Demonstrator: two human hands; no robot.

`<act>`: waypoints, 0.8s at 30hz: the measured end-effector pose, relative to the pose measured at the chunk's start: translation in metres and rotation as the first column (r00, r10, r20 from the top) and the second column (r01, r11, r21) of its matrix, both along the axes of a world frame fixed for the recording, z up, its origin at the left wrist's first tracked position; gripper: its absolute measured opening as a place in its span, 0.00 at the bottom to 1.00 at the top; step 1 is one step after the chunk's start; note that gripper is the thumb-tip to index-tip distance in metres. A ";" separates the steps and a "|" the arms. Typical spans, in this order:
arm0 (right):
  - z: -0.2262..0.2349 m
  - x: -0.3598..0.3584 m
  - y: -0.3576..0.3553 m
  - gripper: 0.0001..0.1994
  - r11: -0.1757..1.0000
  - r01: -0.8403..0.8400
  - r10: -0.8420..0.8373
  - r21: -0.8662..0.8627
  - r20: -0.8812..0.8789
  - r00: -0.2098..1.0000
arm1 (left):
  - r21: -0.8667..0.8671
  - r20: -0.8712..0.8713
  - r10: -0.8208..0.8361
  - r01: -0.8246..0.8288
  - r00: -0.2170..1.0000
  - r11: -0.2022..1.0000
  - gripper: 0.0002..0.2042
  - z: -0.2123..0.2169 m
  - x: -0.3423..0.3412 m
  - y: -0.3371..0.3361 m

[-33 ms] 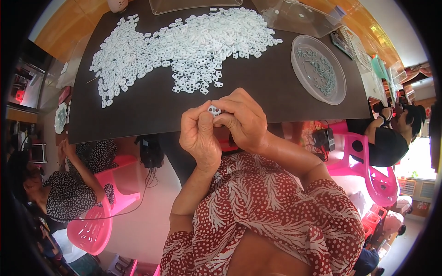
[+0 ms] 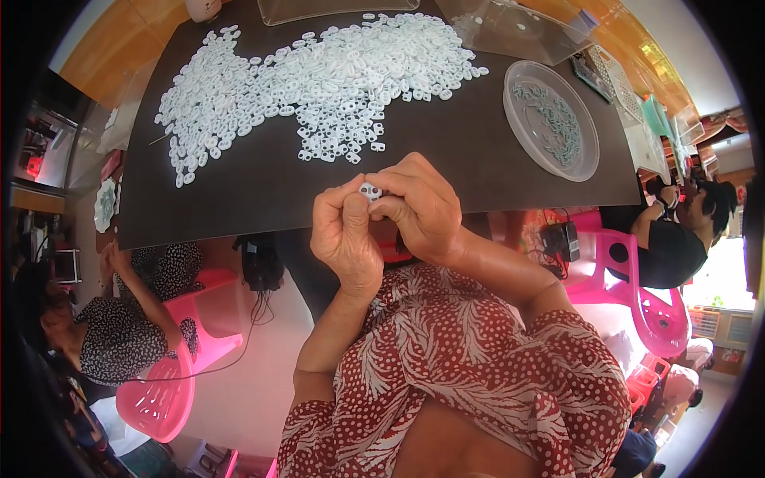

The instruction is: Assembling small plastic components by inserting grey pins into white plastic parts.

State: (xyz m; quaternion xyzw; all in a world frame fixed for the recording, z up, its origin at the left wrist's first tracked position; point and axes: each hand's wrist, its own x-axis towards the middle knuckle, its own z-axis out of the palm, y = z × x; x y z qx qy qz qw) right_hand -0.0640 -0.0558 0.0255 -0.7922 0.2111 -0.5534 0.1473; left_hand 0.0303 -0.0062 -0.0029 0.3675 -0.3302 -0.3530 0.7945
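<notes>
While both my hands meet just off the near edge of the dark tabletop (image 2: 239, 199), my left hand (image 2: 344, 239) and right hand (image 2: 421, 209) pinch one small white plastic piece (image 2: 370, 190) between their fingertips. Best held high, close to my eyes, thumbs steadying it. Heap of white pieces (image 2: 319, 80) covers the far half; clear round dish (image 2: 551, 121) of small pale-green parts sits by the right edge.

1. A clear plastic bag (image 2: 510, 28) lies flat at the far right of the dark tabletop (image 2: 239, 199).
2. No labels, signs or screens can be made out.
</notes>
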 end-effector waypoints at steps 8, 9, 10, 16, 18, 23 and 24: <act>0.002 0.004 0.005 0.12 0.994 0.022 -0.022 0.110 -0.001 1.000 | 0.022 -0.081 -0.044 0.046 0.996 0.999 0.10 0.008 0.001 0.001; 0.001 0.004 0.004 0.13 0.995 0.016 -0.016 0.102 0.004 1.000 | 0.010 -0.101 -0.062 0.063 0.993 0.998 0.10 0.009 0.001 0.002; 0.000 0.004 0.004 0.13 0.995 0.009 -0.010 0.095 0.010 1.000 | 0.010 -0.100 -0.062 0.063 0.993 0.998 0.10 0.008 0.001 0.002; -0.005 0.006 0.004 0.14 0.997 0.027 -0.030 0.071 0.048 0.998 | -0.005 -0.035 -0.026 0.026 0.999 1.000 0.09 0.004 -0.002 0.002; -0.007 0.005 0.003 0.13 0.999 0.029 -0.030 0.034 0.041 0.999 | -0.008 0.020 0.017 -0.017 1.000 1.000 0.09 0.003 -0.004 0.002; -0.011 0.006 0.005 0.12 0.999 0.040 -0.039 -0.011 0.044 0.998 | -0.014 0.080 0.079 -0.078 0.994 0.997 0.08 0.002 -0.007 0.002; -0.011 0.006 0.004 0.12 0.999 0.039 -0.038 -0.021 0.039 0.999 | -0.003 0.089 0.087 -0.087 0.992 0.996 0.08 0.003 -0.007 0.002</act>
